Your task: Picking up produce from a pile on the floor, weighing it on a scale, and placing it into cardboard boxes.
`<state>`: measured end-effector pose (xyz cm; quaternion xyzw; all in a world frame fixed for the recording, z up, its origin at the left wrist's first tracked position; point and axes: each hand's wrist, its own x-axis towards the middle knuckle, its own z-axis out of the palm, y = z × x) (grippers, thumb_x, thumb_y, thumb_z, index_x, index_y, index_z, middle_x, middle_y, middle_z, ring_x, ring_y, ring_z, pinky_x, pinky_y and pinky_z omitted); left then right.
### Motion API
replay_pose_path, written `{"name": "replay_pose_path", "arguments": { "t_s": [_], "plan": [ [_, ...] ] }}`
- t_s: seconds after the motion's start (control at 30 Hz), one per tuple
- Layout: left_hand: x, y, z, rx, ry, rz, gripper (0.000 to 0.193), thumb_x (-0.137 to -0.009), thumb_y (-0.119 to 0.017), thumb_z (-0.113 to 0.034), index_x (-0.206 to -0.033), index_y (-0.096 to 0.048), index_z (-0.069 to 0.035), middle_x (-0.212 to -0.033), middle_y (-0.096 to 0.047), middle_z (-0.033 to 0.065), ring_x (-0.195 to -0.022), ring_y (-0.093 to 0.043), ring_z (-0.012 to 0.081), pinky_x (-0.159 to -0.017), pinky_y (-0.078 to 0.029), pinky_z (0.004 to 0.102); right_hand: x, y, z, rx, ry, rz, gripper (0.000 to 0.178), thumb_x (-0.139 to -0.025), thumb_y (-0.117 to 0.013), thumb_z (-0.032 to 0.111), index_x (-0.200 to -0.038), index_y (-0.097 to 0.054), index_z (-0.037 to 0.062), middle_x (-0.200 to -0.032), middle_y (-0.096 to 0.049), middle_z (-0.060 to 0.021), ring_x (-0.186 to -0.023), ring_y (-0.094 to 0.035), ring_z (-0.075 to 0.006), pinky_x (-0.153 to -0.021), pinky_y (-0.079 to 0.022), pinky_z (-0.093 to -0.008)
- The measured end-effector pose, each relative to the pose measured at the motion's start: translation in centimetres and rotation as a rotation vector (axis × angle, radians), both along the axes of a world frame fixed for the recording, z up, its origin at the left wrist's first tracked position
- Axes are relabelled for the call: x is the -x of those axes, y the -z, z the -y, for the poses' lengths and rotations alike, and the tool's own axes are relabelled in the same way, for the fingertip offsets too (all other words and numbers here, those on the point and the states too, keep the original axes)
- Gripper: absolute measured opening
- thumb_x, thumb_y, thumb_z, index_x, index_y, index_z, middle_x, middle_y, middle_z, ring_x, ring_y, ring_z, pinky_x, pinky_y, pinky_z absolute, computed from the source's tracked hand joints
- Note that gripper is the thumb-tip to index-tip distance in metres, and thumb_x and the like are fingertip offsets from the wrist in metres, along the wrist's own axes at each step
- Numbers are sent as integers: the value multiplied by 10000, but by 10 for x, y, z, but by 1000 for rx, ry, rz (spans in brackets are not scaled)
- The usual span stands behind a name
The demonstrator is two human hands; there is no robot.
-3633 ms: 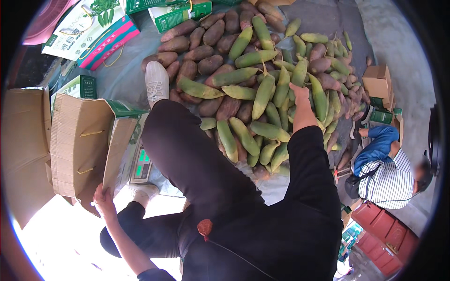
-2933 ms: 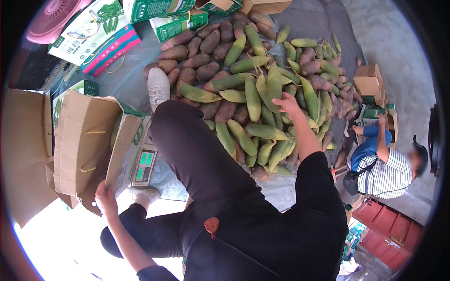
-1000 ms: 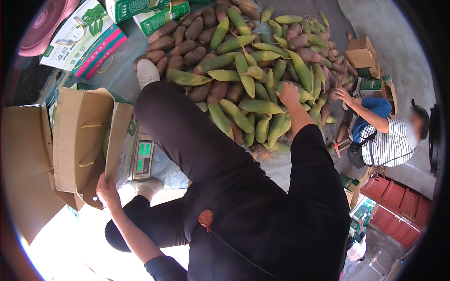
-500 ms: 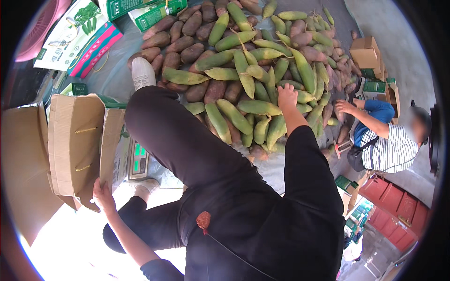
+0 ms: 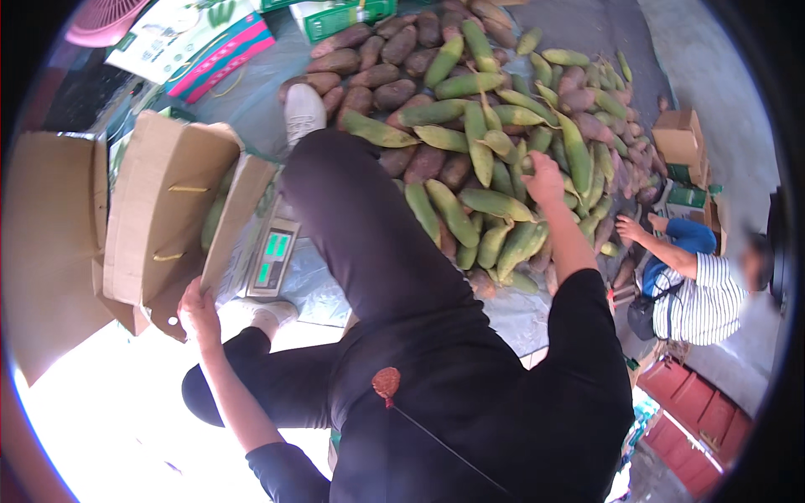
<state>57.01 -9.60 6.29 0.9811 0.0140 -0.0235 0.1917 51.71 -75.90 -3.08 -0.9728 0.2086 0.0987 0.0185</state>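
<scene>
My right hand (image 5: 543, 178) reaches into the pile, its fingers curled round the end of a green radish (image 5: 528, 164). Around it lie many long green radishes (image 5: 457, 220), heaped together with thick, dusty reddish-brown roots (image 5: 398, 94). On my left, a tall open cardboard box (image 5: 168, 197) with yellow cord handles stands beside my leg. My left hand (image 5: 199, 314) is closed on the lower corner of its near panel, thumb against the board. Some green radishes (image 5: 215, 216) show inside the box, partly hidden by its panels.
A scale (image 5: 275, 256) with a lit green display sits under or beside the box. At the right a co-worker in a striped shirt (image 5: 703, 298) reaches toward the pile. Printed cartons (image 5: 210, 42) and a pink basket (image 5: 105, 21) are at far left; brown boxes (image 5: 679, 138) stand far right.
The whole view has shifted, so the pile and box sit further right in the picture. My right hand's fingers have closed round a radish; my left hand stays on the box.
</scene>
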Motion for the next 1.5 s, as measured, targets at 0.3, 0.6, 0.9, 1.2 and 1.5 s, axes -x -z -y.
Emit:
{"name": "replay_pose_path", "arguments": {
  "t_s": [0.3,0.6,0.9,1.2,1.5],
  "plan": [
    [5,-11,13,-153,34,17,272,-725,-594,-20,-979,-623,-114,-864,-621,73,-876,-580,267,-883,-391,405,-71,-110,-65,-930,30,729,509,-765,-690,37,-1219,-464,0,-1132,-545,-85,-1027,-530,-165,-901,-424,-289],
    [7,-15,16,-192,17,25,274,-729,-599,-35,-989,-619,-121,-874,-625,72,-883,-582,264,-889,-391,413,-146,-243,-238,-1519,-555,912,497,-784,-621,-60,-1240,-439,18,-1131,-540,-95,-1018,-555,-177,-866,-486,-308],
    [4,-10,15,-255,49,46,254,-758,-568,-64,-996,-618,-138,-883,-624,64,-898,-580,257,-891,-392,414,-171,-226,-403,-1234,-874,927,502,-653,-770,125,-1096,-540,68,-956,-597,-83,-902,-604,-218,-751,-496,-329],
    [9,36,-24,-251,-28,100,226,-841,-519,-178,-973,-617,-24,-908,-620,231,-859,-580,418,-722,-451,490,-127,-213,-485,-924,-1097,607,320,-698,-710,340,-936,-622,145,-924,-588,-17,-976,-546,-227,-764,-435,-393],
    [2,3,9,-92,50,95,216,-755,-570,-39,-968,-602,-45,-858,-624,157,-806,-601,349,-716,-463,424,-143,-180,-271,-841,-615,894,215,-739,-664,132,-946,-634,81,-906,-631,-91,-834,-606,-286,-734,-486,-365]
  ]
}}
